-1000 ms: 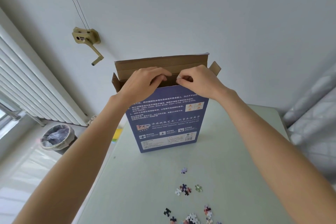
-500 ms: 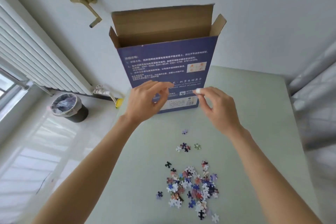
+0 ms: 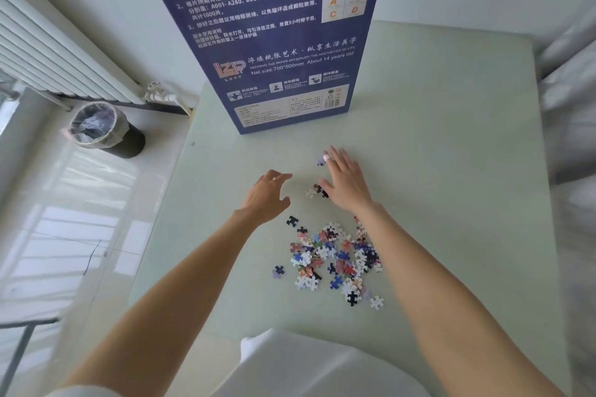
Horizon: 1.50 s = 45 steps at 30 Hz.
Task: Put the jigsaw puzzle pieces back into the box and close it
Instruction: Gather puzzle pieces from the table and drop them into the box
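A tall blue puzzle box (image 3: 277, 42) stands upright at the far side of the pale green table (image 3: 451, 171); its top is out of frame. A pile of coloured jigsaw pieces (image 3: 335, 258) lies near the table's front. A single pale piece (image 3: 320, 161) lies by my right fingertips, and a few pieces (image 3: 314, 190) sit under my right thumb. My right hand (image 3: 345, 180) lies flat with fingers straight over those stray pieces. My left hand (image 3: 266, 193) hovers beside it, fingers loosely spread, holding nothing.
A lined waste bin (image 3: 103, 129) stands on the floor at the left, below a white radiator (image 3: 54, 55). The table's left edge runs close to my left forearm. White bedding (image 3: 571, 113) borders the table's right side.
Both hands came down from the box's open top to the table surface. The view tilted down, so the box top left the frame and the piece pile came into view.
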Tool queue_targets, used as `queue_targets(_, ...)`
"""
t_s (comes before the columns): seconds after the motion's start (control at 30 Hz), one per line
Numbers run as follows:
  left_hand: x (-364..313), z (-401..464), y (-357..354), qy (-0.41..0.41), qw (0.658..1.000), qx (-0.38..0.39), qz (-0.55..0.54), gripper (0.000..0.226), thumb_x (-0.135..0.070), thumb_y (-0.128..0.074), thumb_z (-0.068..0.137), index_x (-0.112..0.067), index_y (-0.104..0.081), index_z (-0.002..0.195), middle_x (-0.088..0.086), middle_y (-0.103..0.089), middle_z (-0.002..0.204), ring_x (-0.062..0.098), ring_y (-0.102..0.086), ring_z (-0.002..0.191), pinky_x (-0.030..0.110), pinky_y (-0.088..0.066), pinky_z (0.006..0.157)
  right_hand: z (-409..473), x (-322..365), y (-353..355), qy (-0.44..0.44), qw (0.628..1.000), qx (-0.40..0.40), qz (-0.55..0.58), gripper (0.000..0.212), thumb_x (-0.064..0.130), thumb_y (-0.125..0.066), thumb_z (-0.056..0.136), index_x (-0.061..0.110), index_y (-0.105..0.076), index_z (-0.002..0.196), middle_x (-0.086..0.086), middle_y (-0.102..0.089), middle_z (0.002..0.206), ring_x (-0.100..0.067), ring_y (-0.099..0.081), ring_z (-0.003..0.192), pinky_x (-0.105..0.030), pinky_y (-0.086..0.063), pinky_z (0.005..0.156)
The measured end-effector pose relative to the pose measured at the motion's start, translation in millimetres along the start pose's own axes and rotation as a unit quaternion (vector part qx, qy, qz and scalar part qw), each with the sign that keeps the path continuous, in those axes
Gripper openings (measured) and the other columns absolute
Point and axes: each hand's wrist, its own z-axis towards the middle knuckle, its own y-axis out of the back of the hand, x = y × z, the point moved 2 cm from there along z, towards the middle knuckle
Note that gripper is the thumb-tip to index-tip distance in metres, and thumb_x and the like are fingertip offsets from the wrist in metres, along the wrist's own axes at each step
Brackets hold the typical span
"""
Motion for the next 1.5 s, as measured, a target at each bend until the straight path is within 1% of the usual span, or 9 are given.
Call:
queue_targets(0.27,-3,-38,-34,0.006,0.999,0.027,-0.029,0.054,-0.032,-0.064,0.084,-0.022,-0.045,0.133,0.006,-0.041,0.132,0.023,-0.043,0.121,0.034,-0.04,0.098,-77,5,-42,0.171,0.977,0.104,-0.072,0.066,0.049,-0.031,0.097,0.015,-0.007,0.148,0.0,0.009,0.155,-0.016,0.012,0.143,-0.036,0.014,0.114)
queue_targets(0.47,-16,-81,-64,-0.026,0.999,0.025,-0.036,0.051,-0.032,-0.065,0.083,-0.024,-0.047,0.13,0.003,-0.042,0.133,0.02,-0.04,0.122,0.032,-0.04,0.098,-86,-9,-23,0.129,0.989,-0.026,0.067,0.034,0.02,-0.046,0.096,0.011,-0.052,0.128,-0.004,-0.044,0.142,-0.021,-0.034,0.135,-0.038,-0.019,0.116)
queue_targets(0.57,-16,-98,-70,-0.024,0.999,0.005,-0.022,0.064,-0.044,-0.069,0.078,-0.027,-0.043,0.134,-0.001,-0.042,0.135,0.018,-0.037,0.123,0.032,-0.036,0.101,-83,-28,-25,0.034,0.998,-0.053,0.012,0.042,0.021,-0.042,0.097,0.01,-0.041,0.138,-0.005,-0.029,0.151,-0.022,-0.019,0.141,-0.034,-0.006,0.117)
queue_targets(0.7,-11,-120,-81,0.011,0.999,-0.035,0.026,0.092,-0.054,-0.075,0.066,-0.027,-0.031,0.142,-0.001,-0.035,0.139,0.02,-0.028,0.129,0.036,-0.032,0.104,-120,-28,-42,0.063,0.998,0.024,0.017,0.052,0.034,-0.038,0.099,0.014,-0.026,0.145,-0.003,-0.009,0.157,-0.019,-0.003,0.144,-0.039,-0.001,0.118)
queue_targets(0.9,-18,-127,-90,0.071,0.997,-0.031,-0.024,0.096,-0.043,-0.08,0.066,-0.018,-0.028,0.143,0.008,-0.031,0.134,0.025,-0.034,0.118,0.033,-0.041,0.096,-183,-36,-43,-0.04,0.995,0.031,-0.085,0.099,0.056,-0.065,0.071,0.019,-0.013,0.147,-0.01,-0.012,0.15,-0.029,-0.02,0.131,-0.043,-0.033,0.1)
queue_targets(1.0,-28,-124,-93,0.067,0.996,-0.03,-0.045,0.092,-0.036,-0.079,0.07,-0.015,-0.028,0.143,0.009,-0.032,0.134,0.025,-0.038,0.116,0.032,-0.037,0.1,-196,-27,-53,-0.083,0.995,0.012,-0.059,0.096,0.043,-0.068,0.07,0.015,-0.015,0.145,-0.012,-0.021,0.138,-0.029,-0.029,0.116,-0.039,-0.042,0.088)
queue_targets(1.3,-43,-110,-94,0.044,0.996,-0.028,-0.068,0.083,-0.028,-0.076,0.073,-0.017,-0.031,0.142,0.009,-0.034,0.133,0.029,-0.043,0.113,0.033,-0.037,0.097,-151,12,-56,-0.008,0.999,0.004,0.052,0.085,0.015,-0.074,0.077,0.005,-0.02,0.142,-0.015,-0.028,0.138,-0.029,-0.032,0.127,-0.032,-0.034,0.103)
queue_targets(1.4,-45,-110,-94,0.031,0.997,-0.016,-0.067,0.086,-0.032,-0.077,0.071,-0.017,-0.031,0.142,0.008,-0.034,0.133,0.028,-0.04,0.117,0.031,-0.035,0.098,-139,13,-49,0.019,1.0,0.007,-0.008,0.082,0.026,-0.076,0.074,0.007,-0.028,0.137,-0.013,-0.034,0.133,-0.029,-0.035,0.122,-0.033,-0.036,0.099)
queue_targets(1.5,-48,-110,-94,0.03,0.998,0.004,-0.053,0.095,-0.041,-0.08,0.066,-0.018,-0.028,0.143,0.006,-0.032,0.135,0.025,-0.035,0.12,0.034,-0.039,0.096,-124,12,-38,0.056,0.992,0.01,-0.112,0.103,0.043,-0.081,0.063,0.013,-0.022,0.142,-0.014,-0.027,0.139,-0.031,-0.03,0.123,-0.035,-0.031,0.1)
